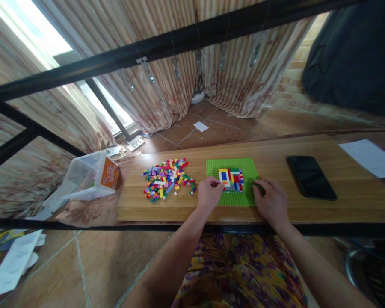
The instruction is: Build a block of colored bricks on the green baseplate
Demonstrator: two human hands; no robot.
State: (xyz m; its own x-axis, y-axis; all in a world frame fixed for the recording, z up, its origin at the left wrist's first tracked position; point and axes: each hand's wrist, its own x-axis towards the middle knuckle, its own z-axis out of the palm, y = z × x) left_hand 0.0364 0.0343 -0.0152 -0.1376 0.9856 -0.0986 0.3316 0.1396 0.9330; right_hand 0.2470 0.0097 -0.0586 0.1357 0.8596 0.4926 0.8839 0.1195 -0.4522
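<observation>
A green studded baseplate lies on the wooden board. A low, multicoloured block of toy bricks in red, yellow, white, blue and green sits at its middle. My left hand is closed in a pinch at the left side of that block; whatever its fingertips hold is hidden. On the other side, my right hand rests at the baseplate's right edge, thumb and forefinger apart, with nothing seen between them. Left of the baseplate spreads a pile of loose small bricks in many colours.
A clear plastic tub with an orange label stands beyond the board's left end. To the right lies a black phone, with white paper farther right. A dark metal bar crosses above the far side of the wooden board.
</observation>
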